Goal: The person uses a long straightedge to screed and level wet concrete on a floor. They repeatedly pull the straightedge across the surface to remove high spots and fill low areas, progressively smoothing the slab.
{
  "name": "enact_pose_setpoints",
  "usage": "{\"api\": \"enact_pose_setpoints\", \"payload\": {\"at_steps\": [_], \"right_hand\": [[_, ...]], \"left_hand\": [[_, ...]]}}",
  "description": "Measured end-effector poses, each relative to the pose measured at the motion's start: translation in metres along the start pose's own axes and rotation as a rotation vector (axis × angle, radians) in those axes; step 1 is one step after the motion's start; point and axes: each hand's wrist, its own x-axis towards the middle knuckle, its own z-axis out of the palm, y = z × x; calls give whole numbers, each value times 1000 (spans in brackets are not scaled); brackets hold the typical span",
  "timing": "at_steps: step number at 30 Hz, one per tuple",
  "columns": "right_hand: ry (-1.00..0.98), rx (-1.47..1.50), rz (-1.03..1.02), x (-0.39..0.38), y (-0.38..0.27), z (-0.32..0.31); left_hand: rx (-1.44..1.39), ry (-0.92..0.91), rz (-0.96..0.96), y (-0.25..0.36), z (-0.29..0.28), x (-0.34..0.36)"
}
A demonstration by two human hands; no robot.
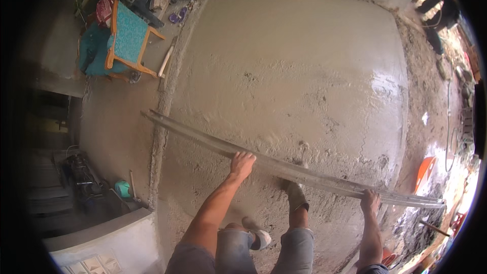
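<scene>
A long, straight screed bar [309,175], smeared with grey concrete, lies slantwise across the wet concrete floor [284,35]. Its far left end reaches over the raised edge strip, and the other end extends past the right side of the slab. My left hand [244,164] is closed around the bar left of its middle. Nearer its right end, my right hand [370,201] grips it too; the fingers of both hands are partly hidden. Beyond the bar the concrete is smooth at the back, while close to the bar it is rough and lumpy.
A teal upholstered chair [131,33] rests beyond the left edge strip [161,144]. A low white wall [119,241] stands at the near left. An orange object [425,173] and a hose [448,127] lie at right. Another person [437,15] stands at the far right.
</scene>
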Motion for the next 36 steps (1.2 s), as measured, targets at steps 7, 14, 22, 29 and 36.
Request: {"api": "enact_pose_setpoints", "payload": {"at_steps": [7,14,22,29,36], "right_hand": [[186,-189,-62,323,4,86],[458,-169,-105,553,-31,147],[392,-111,12,674,-67,190],[405,-176,-43,709,-126,211],[267,-104,-30,678,-59,212]], "left_hand": [[144,219,-10,-22,18,342],[162,500,-17,-69,13,563],[257,474,-63,-86,51,667],[304,433,-140,-129,50,641],[315,395,-92,-83,84,636]]}}
